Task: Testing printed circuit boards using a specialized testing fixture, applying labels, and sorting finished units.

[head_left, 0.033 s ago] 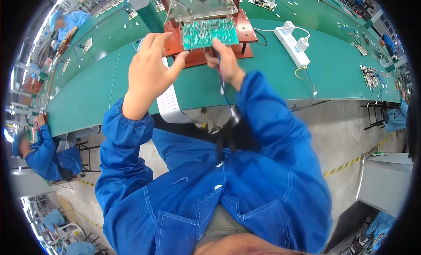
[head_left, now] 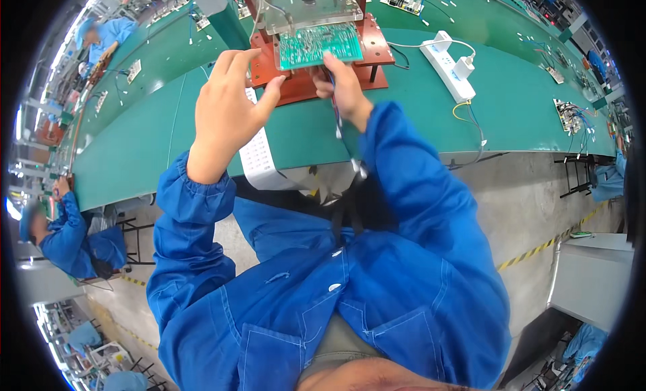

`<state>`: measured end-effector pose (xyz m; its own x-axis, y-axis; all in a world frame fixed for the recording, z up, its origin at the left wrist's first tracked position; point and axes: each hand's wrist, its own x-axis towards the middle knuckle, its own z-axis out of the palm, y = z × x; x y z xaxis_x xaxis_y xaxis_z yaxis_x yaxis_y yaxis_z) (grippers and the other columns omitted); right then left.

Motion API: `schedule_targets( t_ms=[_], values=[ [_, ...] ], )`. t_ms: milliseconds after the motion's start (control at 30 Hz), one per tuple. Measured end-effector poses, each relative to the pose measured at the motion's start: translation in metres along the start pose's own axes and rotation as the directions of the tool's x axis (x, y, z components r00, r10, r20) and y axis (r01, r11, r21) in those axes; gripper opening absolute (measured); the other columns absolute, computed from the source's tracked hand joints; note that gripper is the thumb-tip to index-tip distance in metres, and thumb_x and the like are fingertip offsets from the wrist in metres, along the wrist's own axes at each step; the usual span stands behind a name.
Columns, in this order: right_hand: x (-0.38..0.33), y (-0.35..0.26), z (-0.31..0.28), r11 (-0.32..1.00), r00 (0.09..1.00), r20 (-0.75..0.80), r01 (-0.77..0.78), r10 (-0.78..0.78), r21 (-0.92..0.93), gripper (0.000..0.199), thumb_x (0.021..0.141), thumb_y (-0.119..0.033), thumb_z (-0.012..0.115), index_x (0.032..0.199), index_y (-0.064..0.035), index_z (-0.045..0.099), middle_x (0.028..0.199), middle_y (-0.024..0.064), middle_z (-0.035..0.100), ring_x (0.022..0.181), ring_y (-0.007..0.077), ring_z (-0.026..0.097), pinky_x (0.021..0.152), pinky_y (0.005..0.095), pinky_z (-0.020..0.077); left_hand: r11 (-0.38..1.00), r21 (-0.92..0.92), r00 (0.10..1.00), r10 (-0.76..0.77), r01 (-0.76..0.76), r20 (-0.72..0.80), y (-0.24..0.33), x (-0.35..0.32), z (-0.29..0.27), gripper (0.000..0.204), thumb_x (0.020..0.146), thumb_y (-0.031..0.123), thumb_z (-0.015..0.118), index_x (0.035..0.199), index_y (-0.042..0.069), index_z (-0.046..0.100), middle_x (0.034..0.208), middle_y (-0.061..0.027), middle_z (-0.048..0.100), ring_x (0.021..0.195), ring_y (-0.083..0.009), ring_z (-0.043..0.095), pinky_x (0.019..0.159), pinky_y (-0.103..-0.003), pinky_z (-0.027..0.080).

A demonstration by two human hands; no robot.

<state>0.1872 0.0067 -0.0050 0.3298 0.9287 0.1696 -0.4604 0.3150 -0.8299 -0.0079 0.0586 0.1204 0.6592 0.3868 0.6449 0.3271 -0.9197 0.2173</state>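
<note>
Presently, the right hand [head_left: 345, 89] pinches the near edge of the green printed circuit board [head_left: 306, 48], above the red fixture [head_left: 378, 48] on the desk [head_left: 410, 118]; wires [head_left: 338, 118] hang below this hand. The left hand [head_left: 227, 115], its fingers [head_left: 233, 64] spread, is near the board's left side.

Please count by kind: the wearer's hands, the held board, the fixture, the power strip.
Bare left hand, bare right hand: 2
Green rectangular circuit board: 1
Red-brown flat-plated fixture: 1
Long white power strip: 1
Total: 5
</note>
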Motion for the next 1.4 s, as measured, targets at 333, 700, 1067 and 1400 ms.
schedule_targets(
  t_ms=[333,700,1067,1400],
  values=[
    [0.018,0.011,-0.011,0.982,0.996,-0.075,0.04,-0.055,-0.185,0.048,0.101,-0.053,0.048,0.08,-0.0097,0.052,0.062,-0.0075,0.033,0.05,0.0037,0.024,0.046,0.0243,0.0185,0.994,-0.097,0.957,0.027,-0.057,-0.29,-0.002,0.054,0.016,0.014,0.082,0.014,0.07,0.091,0.003,0.068,0.077,-0.008,0.061,0.059,-0.0193,0.052,0.055,-0.032,0.043],
    [0.02,0.026,-0.01,0.924,0.977,-0.047,0.183,-0.21,-0.336,0.053,0.102,-0.057,0.044,0.08,-0.0091,0.051,0.058,-0.0088,0.031,0.049,0.0035,0.024,0.045,0.025,0.0175,0.931,0.348,0.984,-0.055,0.111,-0.168,0.009,0.243,-0.005,0.031,0.091,0.026,0.056,0.091,-0.002,0.069,0.092,-0.0267,0.068,0.088,-0.0389,0.066,0.078,-0.047,0.051],
    [0.026,0.03,-0.02,0.888,0.972,-0.154,0.093,-0.18,-0.451,0.054,0.103,-0.056,0.041,0.083,-0.0072,0.053,0.06,-0.0073,0.034,0.051,0.0045,0.026,0.047,0.025,0.0192,0.812,0.011,0.678,0.493,-0.583,-0.545,0.032,0.144,0.032,0.015,0.081,-0.008,0.058,0.091,0.003,0.058,0.097,-0.0196,0.069,0.09,-0.0377,0.068,0.084,-0.047,0.052],
    [-0.011,-0.001,-0.017,0.61,0.976,-0.178,-0.067,-0.122,-0.789,0.056,0.098,-0.051,0.052,0.102,0.0029,0.065,0.086,0.0161,0.066,0.08,0.0255,0.062,0.076,0.0356,0.0482,0.949,-0.047,0.938,0.299,-0.311,-0.176,-0.012,-0.054,-0.004,0.04,0.067,-0.003,0.063,0.107,-0.001,0.066,0.101,-0.0178,0.068,0.088,-0.0336,0.066,0.074,-0.04,0.052]
  ],
)
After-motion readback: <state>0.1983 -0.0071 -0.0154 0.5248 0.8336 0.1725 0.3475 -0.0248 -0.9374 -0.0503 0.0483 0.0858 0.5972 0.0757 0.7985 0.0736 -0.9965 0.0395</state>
